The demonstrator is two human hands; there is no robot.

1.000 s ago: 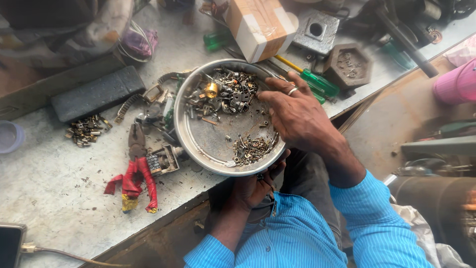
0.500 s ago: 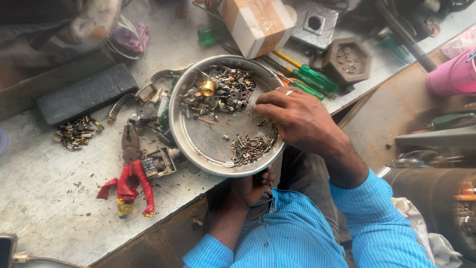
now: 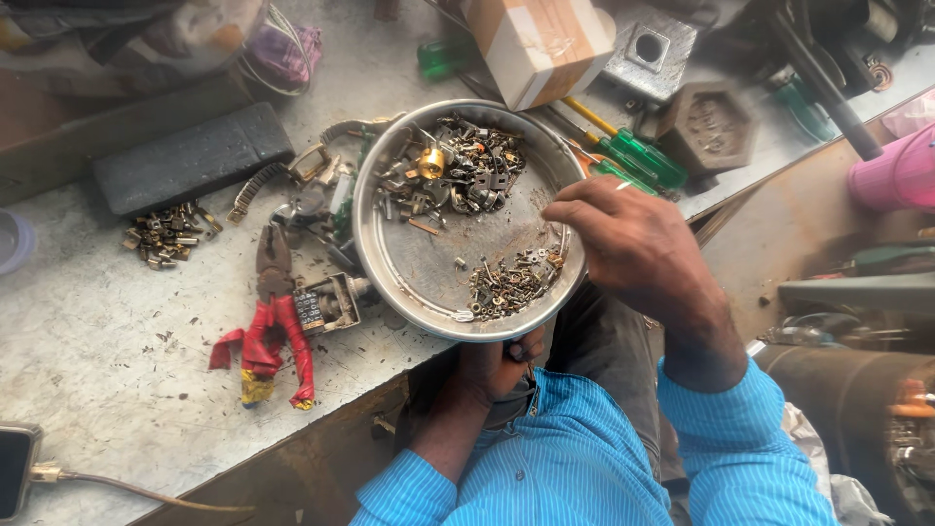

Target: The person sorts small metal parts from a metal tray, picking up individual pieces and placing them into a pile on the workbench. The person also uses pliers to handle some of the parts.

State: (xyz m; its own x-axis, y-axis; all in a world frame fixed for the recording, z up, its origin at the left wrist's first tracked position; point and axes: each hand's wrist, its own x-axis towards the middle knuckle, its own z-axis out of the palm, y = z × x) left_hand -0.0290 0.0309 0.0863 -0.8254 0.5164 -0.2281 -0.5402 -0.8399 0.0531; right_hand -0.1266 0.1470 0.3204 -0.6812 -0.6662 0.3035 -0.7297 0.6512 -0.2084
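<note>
A round metal plate (image 3: 438, 263) is held over the bench edge. My left hand (image 3: 502, 365) grips its near rim from below, mostly hidden under it. A heap of small metal parts (image 3: 467, 175) with a brass piece (image 3: 431, 161) fills the far side. A smaller heap of screws (image 3: 511, 282) lies at the near right. My right hand (image 3: 633, 244) hovers over the plate's right rim with fingers curled together, just above the screws. Its fingertips are hidden.
Red-handled pliers (image 3: 273, 331) and a small metal device (image 3: 326, 302) lie left of the plate. On the bench are a dark block (image 3: 190, 161), loose brass parts (image 3: 166, 234), a cardboard box (image 3: 536, 44), green screwdrivers (image 3: 643, 156) and a hexagonal block (image 3: 706, 127). A phone (image 3: 15, 468) is at the near left.
My right hand has drawn back from the plate's middle toward its right rim. The plate stays in my left hand.
</note>
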